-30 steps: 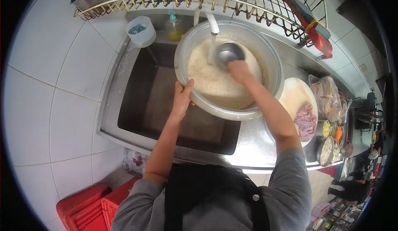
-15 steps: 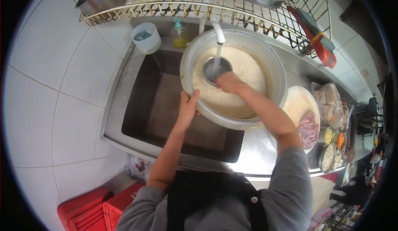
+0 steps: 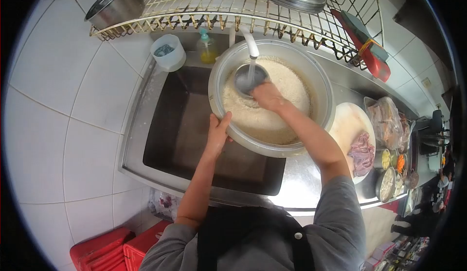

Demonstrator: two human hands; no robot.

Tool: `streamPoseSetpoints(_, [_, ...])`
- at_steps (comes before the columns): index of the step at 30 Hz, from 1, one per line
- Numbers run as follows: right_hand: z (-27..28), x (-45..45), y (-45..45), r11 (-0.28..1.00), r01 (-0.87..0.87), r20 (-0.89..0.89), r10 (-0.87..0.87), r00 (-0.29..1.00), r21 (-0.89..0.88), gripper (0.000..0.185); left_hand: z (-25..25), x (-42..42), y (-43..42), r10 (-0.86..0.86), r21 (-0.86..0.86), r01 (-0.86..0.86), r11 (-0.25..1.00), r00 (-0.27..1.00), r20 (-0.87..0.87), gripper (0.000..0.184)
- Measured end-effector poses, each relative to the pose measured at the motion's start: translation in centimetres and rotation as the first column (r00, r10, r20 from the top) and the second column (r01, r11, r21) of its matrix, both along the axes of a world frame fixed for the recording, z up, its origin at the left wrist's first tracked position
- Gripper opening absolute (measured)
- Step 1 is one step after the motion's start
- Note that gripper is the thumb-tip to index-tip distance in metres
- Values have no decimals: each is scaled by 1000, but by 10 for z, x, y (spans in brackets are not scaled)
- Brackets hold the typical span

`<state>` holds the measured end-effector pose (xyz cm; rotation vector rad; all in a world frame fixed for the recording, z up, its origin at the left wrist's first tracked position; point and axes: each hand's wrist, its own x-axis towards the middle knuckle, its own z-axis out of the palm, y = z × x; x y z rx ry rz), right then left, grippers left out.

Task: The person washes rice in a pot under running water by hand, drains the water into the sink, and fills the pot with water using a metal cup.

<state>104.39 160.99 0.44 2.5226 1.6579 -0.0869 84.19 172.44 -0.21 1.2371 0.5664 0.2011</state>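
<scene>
Short grey sleeves [image 3: 340, 204], black apron [image 3: 253, 224], round snap [image 3: 298, 236]

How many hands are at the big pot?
2: left hand gripping the pot by its rim; right hand inside it, holding the metal bowl under the tap.

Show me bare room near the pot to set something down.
Bare steel counter shows between the sink, pot and white board; the sink also has open room left of the left hand. Crowded: right of the board, bags and containers.
</scene>
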Motion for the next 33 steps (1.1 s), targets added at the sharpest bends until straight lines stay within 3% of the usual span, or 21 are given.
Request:
streamPoseSetpoints(1, [6,-2,0,1000,1,3,-1,1000,2,19,-1,1,1,3,5,-3,1000,1000,3,37])
streamPoseSetpoints(3, [21,-9,-1,995,81,-203,-68,977,58,29,-3,-2,3,17,11,-17,1000,1000,1,37])
streamPoseSetpoints(4, [27,-8,-1,995,77,-203,-63,977,59,29,-4,-1,4,-1,6,1,1000,1000,-7,37])
streamPoseSetpoints(5, [34,-4,-4,951,209,-504,-68,861,229,34,-5,0,5,-21,0,21,1000,1000,-14,38])
streamPoseSetpoints(6, [37,1,-8,863,378,-749,1,663,336,39,-3,0,5,-20,1,20,1000,1000,-11,38])
streamPoseSetpoints(7, [39,6,-11,862,378,-748,1,664,337,39,-2,0,4,-10,5,10,1000,1000,-6,38])
streamPoseSetpoints(9, [39,12,-16,729,679,-996,59,66,88,45,-1,0,3,2,7,-2,1000,1000,-2,38])
streamPoseSetpoints(10, [39,11,-18,650,760,-986,136,-94,17,36,-2,0,4,2,13,-2,1000,1000,-7,38])
streamPoseSetpoints(11, [36,15,-21,650,760,-987,134,-94,16,36,-3,0,3,0,18,0,1000,1000,-13,38])
streamPoseSetpoints(13, [31,30,-24,487,863,-853,387,-349,-132,27,-3,0,3,5,23,-5,1000,1000,-23,39])
streamPoseSetpoints(14, [30,38,-23,410,889,-828,412,-381,-205,22,-2,1,3,10,30,-9,1000,999,-33,39])
streamPoseSetpoints(18, [-8,66,-6,283,926,-810,463,-361,-251,24,-4,0,4,3,38,-2,999,1000,-31,40])
streamPoseSetpoints(24, [-42,78,29,300,946,-865,435,-251,-123,28,-5,1,5,-10,39,11,999,1000,-25,41])
streamPoseSetpoints(25, [-31,68,37,333,941,-867,451,-212,-57,28,-7,2,5,-15,38,16,999,999,-29,42])
streamPoseSetpoints(26, [-18,60,37,340,939,-931,324,-168,-51,26,-8,1,6,-19,36,20,999,999,-34,42])
streamPoseSetpoints(27, [-2,48,36,343,938,-930,326,-170,-52,26,-8,0,6,-16,38,18,999,999,-36,42])
streamPoseSetpoints(29, [20,30,34,592,784,-963,-50,266,186,27,-7,0,7,-31,39,33,999,998,-58,41])
streamPoseSetpoints(30, [25,17,33,592,784,-963,-51,266,186,27,-7,0,8,-31,37,33,999,998,-57,41])
streamPoseSetpoints(31, [27,2,30,767,561,-751,-162,641,313,29,-6,0,8,-32,38,34,999,998,-51,42])
streamPoseSetpoints(32, [27,-9,26,910,285,-394,-153,906,300,32,-5,0,7,-34,39,35,999,999,-43,42])
streamPoseSetpoints(33, [18,-14,20,911,288,-394,-158,905,296,32,-6,0,6,-37,35,38,999,998,-44,42])
